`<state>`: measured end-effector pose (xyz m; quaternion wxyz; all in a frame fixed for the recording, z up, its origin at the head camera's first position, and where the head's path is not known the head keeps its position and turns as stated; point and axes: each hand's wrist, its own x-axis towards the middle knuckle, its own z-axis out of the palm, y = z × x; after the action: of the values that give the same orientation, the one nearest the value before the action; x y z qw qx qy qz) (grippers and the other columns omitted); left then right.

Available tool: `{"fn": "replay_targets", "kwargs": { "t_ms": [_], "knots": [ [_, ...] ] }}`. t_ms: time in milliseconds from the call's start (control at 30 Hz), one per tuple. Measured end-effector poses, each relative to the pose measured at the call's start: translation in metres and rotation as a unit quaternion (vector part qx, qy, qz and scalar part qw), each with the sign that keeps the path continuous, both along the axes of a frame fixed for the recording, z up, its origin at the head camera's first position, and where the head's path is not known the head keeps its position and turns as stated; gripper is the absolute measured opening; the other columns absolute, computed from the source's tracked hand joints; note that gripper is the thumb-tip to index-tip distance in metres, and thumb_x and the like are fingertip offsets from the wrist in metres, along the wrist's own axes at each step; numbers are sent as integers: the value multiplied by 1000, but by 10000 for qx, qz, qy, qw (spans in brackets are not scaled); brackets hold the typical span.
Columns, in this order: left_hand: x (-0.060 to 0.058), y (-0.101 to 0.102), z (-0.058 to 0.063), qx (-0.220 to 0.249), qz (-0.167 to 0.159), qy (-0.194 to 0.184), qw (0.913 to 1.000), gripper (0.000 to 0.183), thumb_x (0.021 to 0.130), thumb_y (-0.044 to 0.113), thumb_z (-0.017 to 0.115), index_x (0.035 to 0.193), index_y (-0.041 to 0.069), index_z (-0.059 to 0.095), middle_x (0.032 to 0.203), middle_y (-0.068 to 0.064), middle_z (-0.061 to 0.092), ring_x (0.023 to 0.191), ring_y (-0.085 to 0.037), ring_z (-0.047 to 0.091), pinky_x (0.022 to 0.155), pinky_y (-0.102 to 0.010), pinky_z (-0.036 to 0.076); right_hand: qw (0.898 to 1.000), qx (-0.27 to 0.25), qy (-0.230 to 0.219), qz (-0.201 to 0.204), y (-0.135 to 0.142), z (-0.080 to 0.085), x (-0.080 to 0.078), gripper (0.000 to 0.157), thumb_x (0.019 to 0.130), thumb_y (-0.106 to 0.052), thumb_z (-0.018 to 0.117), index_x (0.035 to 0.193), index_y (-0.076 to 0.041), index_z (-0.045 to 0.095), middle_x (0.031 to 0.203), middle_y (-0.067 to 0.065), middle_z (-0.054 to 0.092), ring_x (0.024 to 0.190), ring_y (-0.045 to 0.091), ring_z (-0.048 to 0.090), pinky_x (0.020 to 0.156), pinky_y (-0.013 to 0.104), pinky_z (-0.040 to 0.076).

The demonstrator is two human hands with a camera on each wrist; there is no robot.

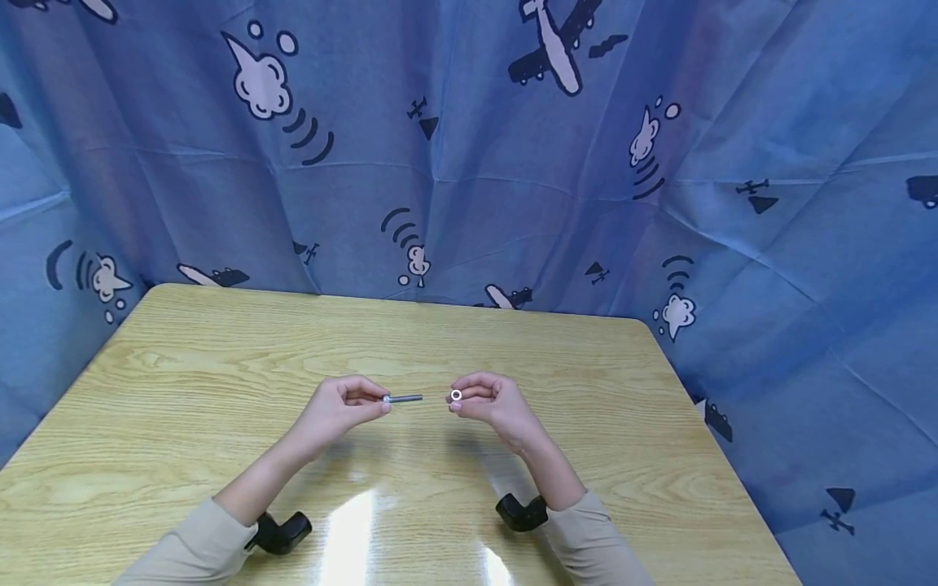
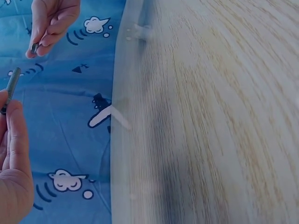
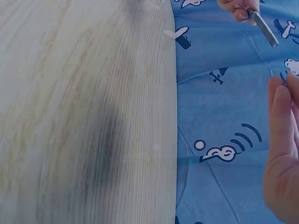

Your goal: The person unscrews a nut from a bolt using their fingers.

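My left hand point(image 1: 340, 407) pinches a metal bolt point(image 1: 406, 399) by its head end, between thumb and fingertips. The bolt's threaded shank points right, toward the other hand; it also shows in the left wrist view as a bolt point(image 2: 14, 81) and in the right wrist view as a bolt point(image 3: 264, 29). Between the thumb and fingers of my right hand point(image 1: 498, 407) is a small metal nut point(image 1: 457, 395), its hole visible in the head view. A short gap separates the bolt's tip from the nut. Both hands are held above the table, casting soft shadows.
Below the hands lies a wood-grain table point(image 1: 220, 350) with bright light reflections near its front. A blue curtain point(image 1: 469, 163) printed with planes and clouds hangs behind it and along its sides. Black wrist mounts point(image 1: 282, 535) sit on both forearms.
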<state>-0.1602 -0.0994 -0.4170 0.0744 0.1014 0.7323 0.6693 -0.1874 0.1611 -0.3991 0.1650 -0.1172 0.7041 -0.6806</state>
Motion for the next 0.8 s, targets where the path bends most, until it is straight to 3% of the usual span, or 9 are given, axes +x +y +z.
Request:
{"fn": "replay_targets", "kwargs": {
  "t_ms": [200, 367, 800],
  "knots": [
    [-2, -2, -2, -45, 16, 43, 10000, 28, 81, 13, 73, 102, -4, 66, 95, -11, 66, 86, -26, 65, 75, -30, 54, 9999, 113, 9, -24, 3, -2, -2, 37, 77, 9, 68, 109, 18, 53, 84, 1, 68, 77, 13, 66, 76, 28, 54],
    [-3, -5, -3, -70, 7, 35, 10000, 27, 81, 13, 73, 101, -3, 66, 96, -11, 66, 85, -22, 65, 77, -36, 54, 9999, 165, -18, -50, 6, -4, -3, 31, 76, 9, 69, 105, 13, 57, 83, 2, 67, 76, 13, 65, 74, 28, 54],
    [-7, -14, -11, -35, -82, 42, 10000, 31, 83, 12, 71, 106, -8, 63, 103, -17, 63, 87, -17, 64, 77, -29, 53, 9997, 239, -12, -23, 12, -8, -8, 27, 76, 5, 72, 101, 8, 61, 80, 3, 66, 71, 12, 65, 69, 28, 54]
  ]
}}
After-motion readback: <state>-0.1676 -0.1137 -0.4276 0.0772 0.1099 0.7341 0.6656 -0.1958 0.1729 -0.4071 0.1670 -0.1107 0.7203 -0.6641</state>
